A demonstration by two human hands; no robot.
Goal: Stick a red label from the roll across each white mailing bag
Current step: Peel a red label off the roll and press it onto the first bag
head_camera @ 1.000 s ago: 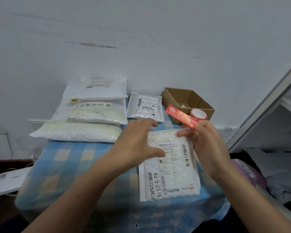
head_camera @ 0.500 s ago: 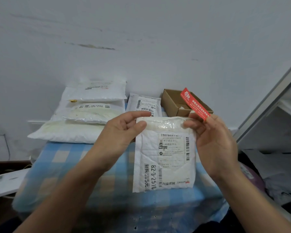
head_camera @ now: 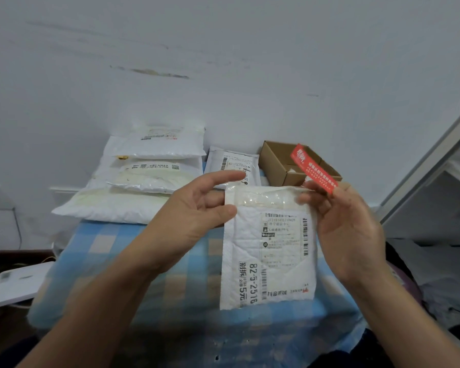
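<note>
The left hand (head_camera: 197, 211) pinches the top left corner of the white mailing bag (head_camera: 271, 261), held up over the checked cloth (head_camera: 144, 261). The right hand (head_camera: 351, 229) pinches the red label (head_camera: 314, 168) above the bag's top right corner, its fingertips seemingly touching the bag too.

Both forearms bare, one from each bottom corner, angled in toward centre. Left hand (head_camera: 197, 208): palm turned right, thumb on the front of the white mailing bag (head_camera: 271, 261) at its upper-left corner, lower fingers behind it, index finger straight and pointing right above the top edge. Right hand (head_camera: 353, 229): palm facing left, fingers curled at the bag's upper-right corner, fingertips pinching the lower end of the red label (head_camera: 314, 170), which sticks up-left.
</note>
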